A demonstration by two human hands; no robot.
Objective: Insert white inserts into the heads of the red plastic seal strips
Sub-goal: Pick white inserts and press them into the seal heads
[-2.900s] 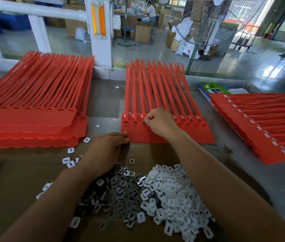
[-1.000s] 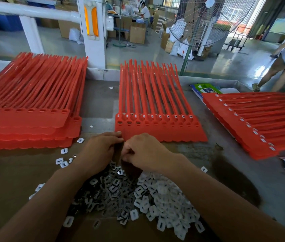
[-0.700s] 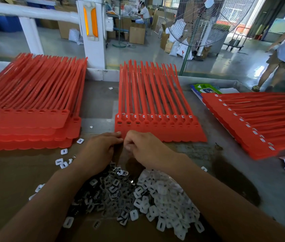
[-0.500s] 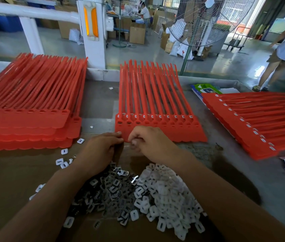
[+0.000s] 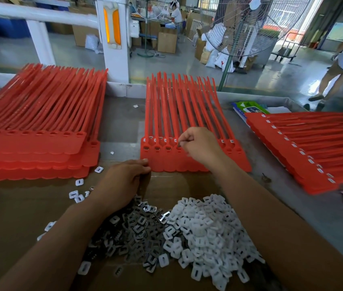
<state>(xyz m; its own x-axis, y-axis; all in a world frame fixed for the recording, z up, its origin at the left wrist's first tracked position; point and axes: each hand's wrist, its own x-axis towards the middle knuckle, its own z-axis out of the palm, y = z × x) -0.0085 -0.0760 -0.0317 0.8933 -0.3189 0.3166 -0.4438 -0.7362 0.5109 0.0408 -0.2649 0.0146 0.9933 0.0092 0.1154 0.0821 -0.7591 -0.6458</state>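
Head view: fingers of the right hand pinch together on a head of the middle red seal strips. The left hand lies curled at their near corner. What either holds is unclear. The white inserts are heaped nearby.

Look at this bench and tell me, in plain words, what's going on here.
A person works on red seal strips. The right hand has its fingertips pinched at a head on the middle sheet; what they hold is hidden. The left hand rests by that sheet's near corner. Piles of white inserts and metal pieces lie on cardboard.
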